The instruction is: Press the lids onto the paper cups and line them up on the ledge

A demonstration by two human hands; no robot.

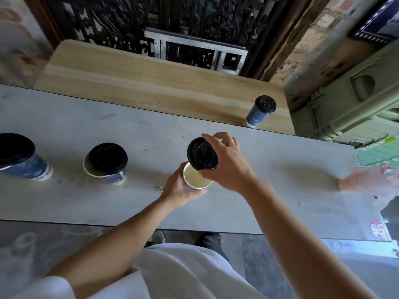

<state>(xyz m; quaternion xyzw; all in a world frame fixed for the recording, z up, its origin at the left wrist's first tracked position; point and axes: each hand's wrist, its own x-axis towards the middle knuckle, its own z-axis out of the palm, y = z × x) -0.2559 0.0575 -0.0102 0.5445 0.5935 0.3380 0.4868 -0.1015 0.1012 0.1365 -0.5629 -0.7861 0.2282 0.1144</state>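
Observation:
My left hand (180, 187) grips an open paper cup (195, 179) from the left side; the cup stands on the grey counter (280, 169). My right hand (224, 162) holds a black lid (200, 154) tilted over the cup's far rim, part of the mouth still uncovered. To the left, a blue cup (112, 178) has a black lid (107, 157) lying off-centre on top. At the far left edge stands another blue cup (30, 167) with a black lid (15, 147). A lidded blue cup (258, 114) stands on the wooden ledge (151, 87) at its right end.
Another person's hand (367, 180) rests on the counter at the right edge. A green plastic crate (356, 104) sits beyond the counter's right end. A black iron grille (172, 24) rises behind the wooden ledge. A sticker (379, 230) marks the counter's near right corner.

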